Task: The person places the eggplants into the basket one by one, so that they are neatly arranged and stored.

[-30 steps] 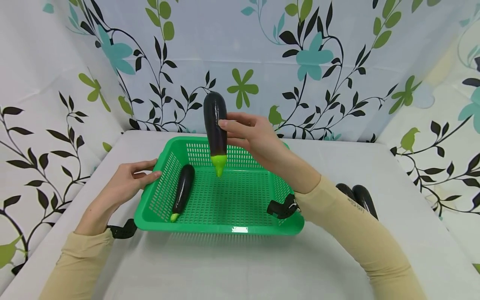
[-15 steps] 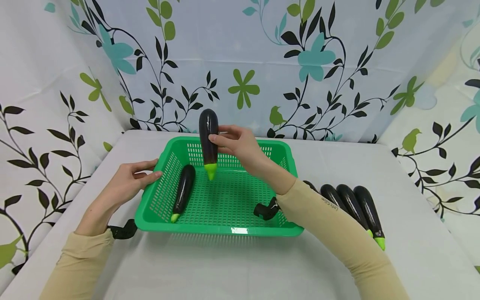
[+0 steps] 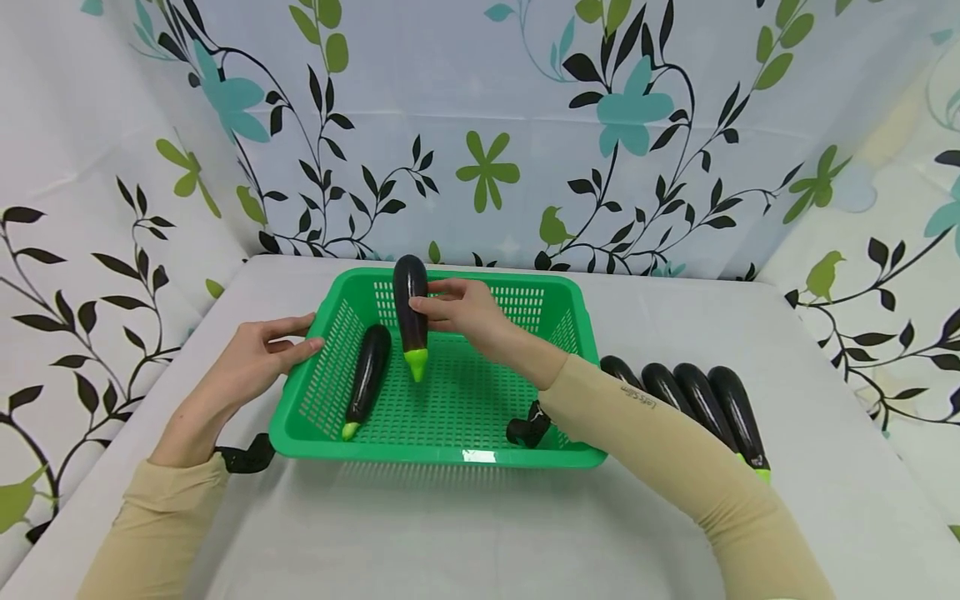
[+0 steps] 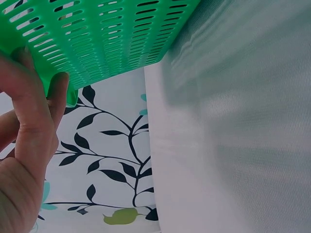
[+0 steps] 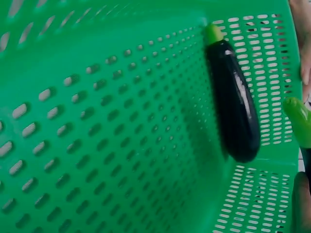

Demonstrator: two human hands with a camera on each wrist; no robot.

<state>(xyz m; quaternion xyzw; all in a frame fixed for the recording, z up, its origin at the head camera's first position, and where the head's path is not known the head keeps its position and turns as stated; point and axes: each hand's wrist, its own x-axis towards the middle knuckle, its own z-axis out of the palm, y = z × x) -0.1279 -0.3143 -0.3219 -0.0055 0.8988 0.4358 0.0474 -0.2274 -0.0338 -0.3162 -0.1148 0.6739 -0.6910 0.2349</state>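
Observation:
In the head view my right hand [image 3: 468,315] pinches a dark eggplant [image 3: 410,304] from its right side. That eggplant hangs over the green basket [image 3: 450,457], its bright green stem end pointing down. A second eggplant [image 3: 368,375] lies along the basket's left wall, and the right wrist view shows this lying eggplant [image 5: 234,102] on the basket floor. My left hand [image 3: 258,358] grips the basket's left rim with the thumb over it. The left wrist view shows the left hand's fingers [image 4: 31,116] at the rim, below the slotted wall.
Several more eggplants [image 3: 738,417] lie side by side on the white table [image 3: 450,533] to the right, partly behind the right sleeve [image 3: 660,442]. A leaf-patterned curtain [image 3: 375,100] stands behind and at both sides.
My right hand has lowered the eggplant toward the basket and shifted it slightly left. More of the eggplants on the right show past the sleeve. The left hand stays on the rim.

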